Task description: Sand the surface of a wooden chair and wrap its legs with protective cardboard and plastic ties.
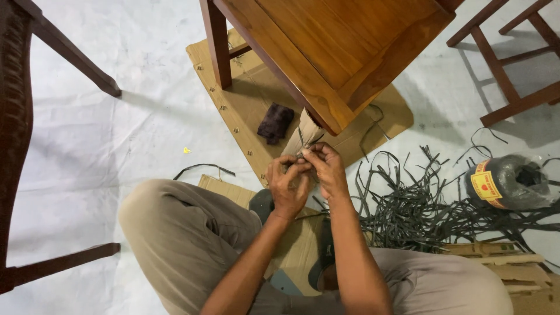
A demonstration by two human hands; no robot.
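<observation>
My left hand (287, 185) and right hand (325, 169) pinch together on dark strap (301, 142), drawn tight round cardboard-wrapped chair leg (305, 135) so padding stays put. Chair (326, 52) stands on cardboard sheet (245, 105). Strap offcuts (408, 204) and roll (507, 182) lie right, near reach.

A white sheet (105, 151) covers the floor. Flattened cardboard (245, 99) lies at twelve o'clock; dark chair legs (70, 52) stand at ten, reddish ones (513, 76) at two.
</observation>
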